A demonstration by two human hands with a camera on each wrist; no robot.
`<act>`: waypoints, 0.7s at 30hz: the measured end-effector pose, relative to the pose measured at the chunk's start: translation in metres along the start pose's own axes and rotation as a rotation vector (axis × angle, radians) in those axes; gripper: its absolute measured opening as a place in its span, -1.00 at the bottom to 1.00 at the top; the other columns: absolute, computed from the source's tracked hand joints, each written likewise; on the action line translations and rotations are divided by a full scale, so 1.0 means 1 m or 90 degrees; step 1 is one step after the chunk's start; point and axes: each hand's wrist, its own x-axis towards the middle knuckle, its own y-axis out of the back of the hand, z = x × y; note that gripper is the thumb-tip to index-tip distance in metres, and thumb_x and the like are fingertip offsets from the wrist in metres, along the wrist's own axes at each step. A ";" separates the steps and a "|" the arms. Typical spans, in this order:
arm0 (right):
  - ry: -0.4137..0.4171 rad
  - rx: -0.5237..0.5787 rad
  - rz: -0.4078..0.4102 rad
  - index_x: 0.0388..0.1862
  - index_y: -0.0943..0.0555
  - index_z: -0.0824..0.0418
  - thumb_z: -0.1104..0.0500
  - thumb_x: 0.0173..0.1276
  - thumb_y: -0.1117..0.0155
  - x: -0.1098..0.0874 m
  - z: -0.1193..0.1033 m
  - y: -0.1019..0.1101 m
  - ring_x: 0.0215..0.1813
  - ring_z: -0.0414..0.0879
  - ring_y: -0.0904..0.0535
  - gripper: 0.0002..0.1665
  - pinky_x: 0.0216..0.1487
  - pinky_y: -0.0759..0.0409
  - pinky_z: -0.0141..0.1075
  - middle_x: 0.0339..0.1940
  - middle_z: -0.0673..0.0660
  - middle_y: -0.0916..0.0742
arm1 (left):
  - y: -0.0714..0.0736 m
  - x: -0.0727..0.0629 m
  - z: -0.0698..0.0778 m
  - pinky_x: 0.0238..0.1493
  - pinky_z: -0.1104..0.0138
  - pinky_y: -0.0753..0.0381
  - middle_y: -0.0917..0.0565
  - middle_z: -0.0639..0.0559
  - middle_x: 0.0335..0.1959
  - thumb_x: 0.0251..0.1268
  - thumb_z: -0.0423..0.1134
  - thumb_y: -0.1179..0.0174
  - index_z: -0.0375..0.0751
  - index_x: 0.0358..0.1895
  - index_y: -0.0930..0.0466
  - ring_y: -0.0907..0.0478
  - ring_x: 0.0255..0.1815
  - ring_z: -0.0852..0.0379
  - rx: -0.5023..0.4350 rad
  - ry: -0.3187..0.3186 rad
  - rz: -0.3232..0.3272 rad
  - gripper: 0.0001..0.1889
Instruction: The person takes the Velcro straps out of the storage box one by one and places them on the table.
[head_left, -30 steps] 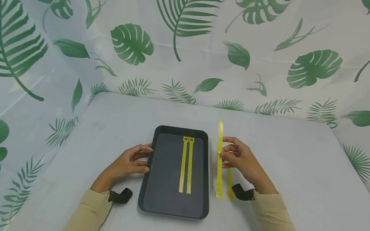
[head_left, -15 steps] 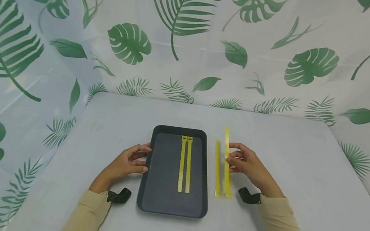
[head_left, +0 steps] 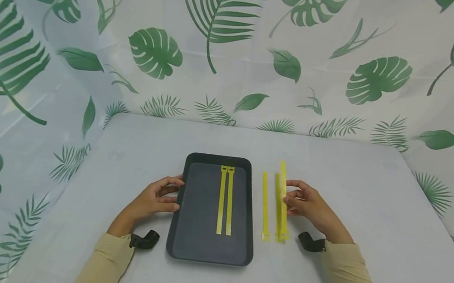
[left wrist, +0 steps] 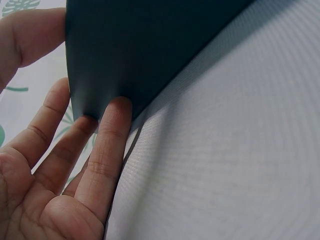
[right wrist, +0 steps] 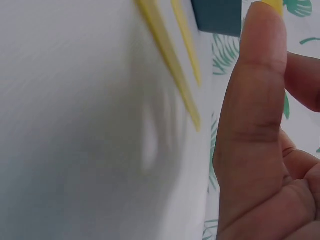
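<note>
In the head view my right hand (head_left: 307,207) pinches a yellow cable strap (head_left: 282,188), held upright by its middle. Two more yellow cable straps lie on the table between the tray and that hand: one nearer the tray (head_left: 265,204), the other (head_left: 277,194) partly behind the held one. My left hand (head_left: 159,198) touches the left wall of a dark grey tray (head_left: 177,246); its fingertips rest against the outer wall (left wrist: 110,55) in the left wrist view. Inside the tray, two yellow straps (head_left: 221,204) lie side by side, slotted heads at the far end.
A pale cloth covers the table (head_left: 149,143). Behind it and at both sides hang white sheets (head_left: 223,91) printed with green leaves. A black wrist camera (head_left: 145,240) sits at the left sleeve, and another (head_left: 311,242) at the right.
My right hand has moved right, away from the tray, with the strap in its grip. Both straps on the table now show more fully. My left hand stays at the tray.
</note>
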 end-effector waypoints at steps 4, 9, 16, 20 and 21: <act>-0.020 0.001 0.006 0.62 -0.18 0.52 0.33 0.61 -0.28 -0.002 0.003 0.003 -0.16 -0.14 -0.68 -0.24 -0.11 -0.81 -0.29 -0.13 0.12 -0.66 | 0.000 0.000 0.000 0.30 0.38 -0.66 -0.10 -0.57 0.68 0.32 -0.44 -0.48 -0.67 0.38 -0.36 -0.28 0.52 -0.63 -0.001 -0.004 -0.002 -0.33; -0.047 -0.012 0.016 0.62 -0.18 0.53 0.34 0.61 -0.29 -0.005 0.005 0.005 -0.18 -0.12 -0.66 -0.23 -0.14 -0.81 -0.30 -0.10 0.16 -0.68 | 0.001 0.000 -0.001 0.30 0.37 -0.67 -0.09 -0.58 0.68 0.33 -0.45 -0.47 -0.68 0.37 -0.36 -0.29 0.51 -0.63 -0.004 -0.008 -0.007 -0.34; -0.086 -0.056 0.029 0.57 -0.22 0.56 0.38 0.58 -0.28 -0.004 0.007 0.005 -0.24 -0.09 -0.70 -0.28 -0.21 -0.82 -0.30 -0.16 0.20 -0.69 | 0.001 0.001 0.000 0.29 0.38 -0.66 -0.10 -0.58 0.67 0.32 -0.45 -0.46 -0.68 0.37 -0.36 -0.28 0.51 -0.64 0.001 -0.008 -0.005 -0.34; -0.101 -0.085 0.043 0.53 -0.26 0.57 0.41 0.57 -0.28 -0.003 0.006 0.004 -0.29 -0.08 -0.72 -0.32 -0.25 -0.82 -0.31 -0.19 0.19 -0.70 | 0.001 0.001 0.000 0.29 0.38 -0.67 -0.10 -0.58 0.67 0.32 -0.45 -0.46 -0.68 0.37 -0.36 -0.30 0.51 -0.63 0.002 -0.009 -0.005 -0.34; -0.105 -0.093 0.047 0.53 -0.26 0.56 0.41 0.56 -0.29 -0.003 0.006 0.004 -0.30 -0.07 -0.73 -0.32 -0.26 -0.81 -0.31 -0.20 0.19 -0.70 | 0.001 0.001 -0.001 0.29 0.38 -0.67 -0.10 -0.58 0.67 0.32 -0.45 -0.46 -0.68 0.37 -0.36 -0.30 0.51 -0.62 0.002 -0.010 -0.005 -0.34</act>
